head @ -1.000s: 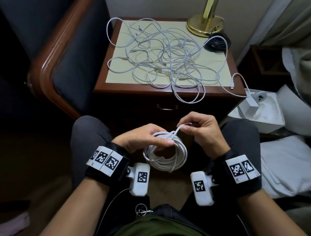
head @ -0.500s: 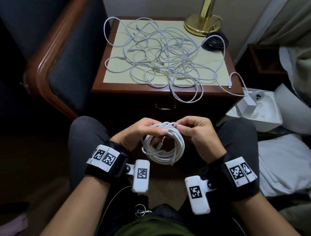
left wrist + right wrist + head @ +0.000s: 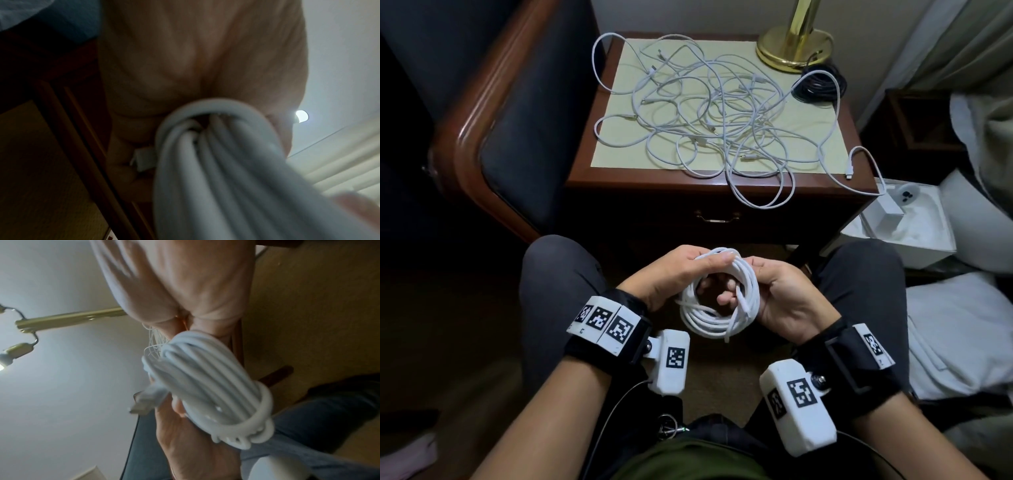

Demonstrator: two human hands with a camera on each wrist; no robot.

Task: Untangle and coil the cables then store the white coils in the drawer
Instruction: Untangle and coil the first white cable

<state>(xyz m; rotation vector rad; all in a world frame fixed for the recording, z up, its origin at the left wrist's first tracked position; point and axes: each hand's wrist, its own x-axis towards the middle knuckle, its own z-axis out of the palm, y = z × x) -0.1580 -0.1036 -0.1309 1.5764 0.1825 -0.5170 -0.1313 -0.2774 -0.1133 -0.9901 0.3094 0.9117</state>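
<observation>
Between my knees I hold a white cable coil (image 3: 709,317) (image 3: 218,162) (image 3: 207,386) with both hands. My left hand (image 3: 681,270) grips its top left, thumb laid over the strands. My right hand (image 3: 767,291) grips its right side, fingers through the loop. The cable's end is wrapped round the bundle and its plug (image 3: 144,402) sticks out by my right fingers. A tangle of white cables (image 3: 709,113) lies on the nightstand (image 3: 654,192). The drawer (image 3: 717,219) with its brass handle is closed.
A brass lamp base (image 3: 794,44) and a black cable coil (image 3: 818,84) stand at the nightstand's back right. One white cable (image 3: 866,168) hangs over the right edge toward a white box (image 3: 914,233) with a charger. A padded chair (image 3: 510,137) stands left.
My right hand has turned palm-up and pushed its fingers through the coil. The loose end it pinched above the coil now lies wrapped round the bundle. The left hand has kept its grip.
</observation>
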